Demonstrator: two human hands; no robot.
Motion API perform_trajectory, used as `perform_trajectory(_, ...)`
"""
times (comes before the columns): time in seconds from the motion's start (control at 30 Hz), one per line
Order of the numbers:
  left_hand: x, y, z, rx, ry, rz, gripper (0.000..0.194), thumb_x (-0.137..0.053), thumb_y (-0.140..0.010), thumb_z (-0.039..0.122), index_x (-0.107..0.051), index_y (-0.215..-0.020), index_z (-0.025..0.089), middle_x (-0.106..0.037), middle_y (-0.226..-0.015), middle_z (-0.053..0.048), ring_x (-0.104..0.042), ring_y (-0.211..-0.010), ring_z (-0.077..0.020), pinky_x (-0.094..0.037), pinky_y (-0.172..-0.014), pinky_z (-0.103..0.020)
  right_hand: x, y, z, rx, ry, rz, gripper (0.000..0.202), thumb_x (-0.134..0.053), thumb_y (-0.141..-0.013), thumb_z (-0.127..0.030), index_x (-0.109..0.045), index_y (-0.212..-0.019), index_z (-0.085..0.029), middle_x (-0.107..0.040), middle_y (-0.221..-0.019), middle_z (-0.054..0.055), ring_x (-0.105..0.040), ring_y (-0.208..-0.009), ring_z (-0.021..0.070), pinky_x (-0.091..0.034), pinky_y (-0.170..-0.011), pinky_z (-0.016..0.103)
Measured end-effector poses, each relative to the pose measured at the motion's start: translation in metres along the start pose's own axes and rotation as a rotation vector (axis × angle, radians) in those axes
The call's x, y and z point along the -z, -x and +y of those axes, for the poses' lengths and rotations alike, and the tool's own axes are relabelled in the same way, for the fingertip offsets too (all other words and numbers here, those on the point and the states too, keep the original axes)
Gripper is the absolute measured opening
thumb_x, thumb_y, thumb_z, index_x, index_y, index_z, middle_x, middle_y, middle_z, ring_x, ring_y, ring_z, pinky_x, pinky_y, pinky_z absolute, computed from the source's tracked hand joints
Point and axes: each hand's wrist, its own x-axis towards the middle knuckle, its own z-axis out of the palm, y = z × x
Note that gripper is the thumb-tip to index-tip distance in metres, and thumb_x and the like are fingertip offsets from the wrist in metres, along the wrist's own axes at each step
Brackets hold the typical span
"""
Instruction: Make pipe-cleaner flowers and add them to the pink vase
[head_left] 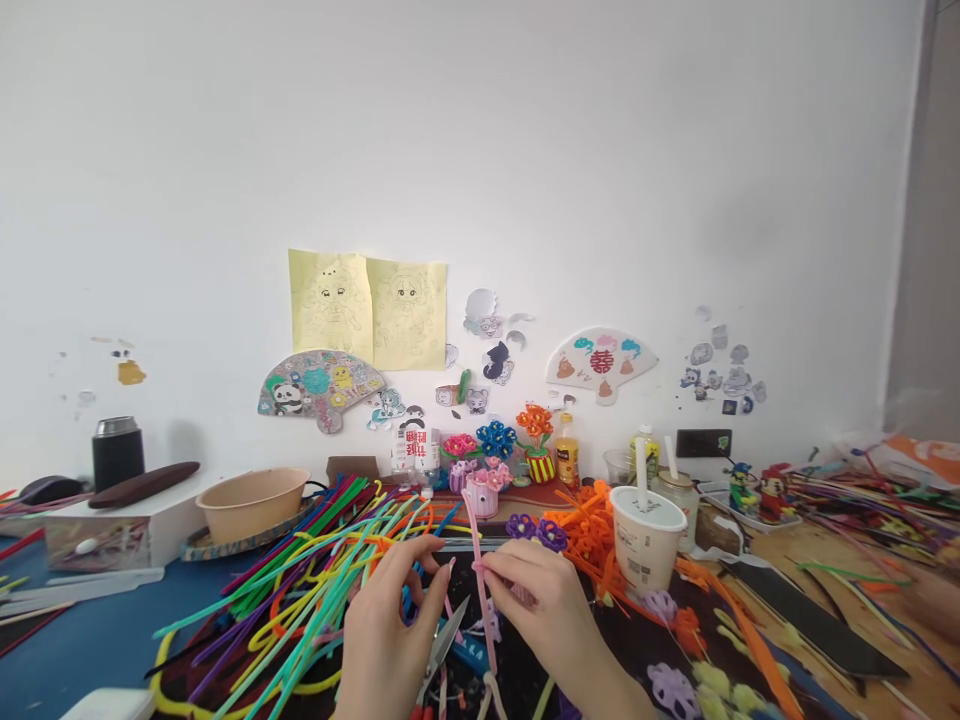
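I see a crowded worktop (142,625) through the head view, and I judge that clutter the broadest risk: a forearm swung wide could drag loose strips into the middle. The bundle of coloured stems (330,590) at left spreads close to the left hand (394,615), so a stray end could snag on it. On the right, beyond the right hand (540,600), the paper cup (646,550) stands upright among the orange heap (589,535); an elbow or a tugged strand might tip it. The scissors (442,640) lie with blades parted just beside the left hand, pointing far, and a careless drop of that hand could meet the edge. The pink stem (475,535) could bend or slip if I let the pinch loosen, since it is thin and held at one spot.

As for pose, both hands come in from the near edge, raised above the dark middle area. The right one has thumb and forefinger clamped on the pink stem, which stands nearly upright between the hands. The left one curls, thumb and forefinger tips close; I cannot tell whether a small pink bit is caught there.
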Motion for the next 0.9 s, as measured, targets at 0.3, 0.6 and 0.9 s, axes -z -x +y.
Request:
perform_trajectory(0.3,-0.0004,0.0039,0.0058,-0.370,-0.211,-0.096,0.024,-0.059,-0.085,0.030,-0.060,-0.109,0.028,-0.066,-0.097,-0.003,-0.064,-0.085,-0.0181,-0.050,-0.074,-0.027,-0.0019,0.0019,-0.0021,-0.010,-0.029,-0.041,0.024,-0.051,-0.092,-0.024,-0.070,-0.077,-0.020,-0.066,-0.068,0.001,-0.059,-0.063,0.0154,-0.042,-0.059,0.025)
perform_trajectory(0.6,-0.0048,0.0043,0.0069,-0.481,-0.430,-0.110,0.027,-0.053,-0.084,0.017,-0.062,-0.108,0.025,-0.066,-0.097,-0.003,-0.063,-0.084,-0.0198,-0.048,-0.072,-0.032,-0.0040,0.0028,-0.0022,0.022,-0.052,-0.081,0.027,-0.051,-0.093,-0.027,-0.068,-0.073,-0.019,-0.062,-0.064,0.000,-0.055,-0.059,0.0137,-0.038,-0.057,0.024)
perform_trajectory(0.9,-0.0020,0.0038,0.0068,-0.539,-0.509,-0.063,0.020,-0.051,-0.085,0.015,-0.062,-0.099,0.025,-0.068,-0.093,-0.001,-0.061,-0.080,-0.0201,-0.042,-0.071,-0.035,-0.0040,0.0004,-0.0019,0.061,-0.033,-0.109,0.020,-0.054,-0.091,-0.018,-0.067,-0.075,-0.018,-0.064,-0.067,0.000,-0.056,-0.062,0.0124,-0.037,-0.059,0.023)
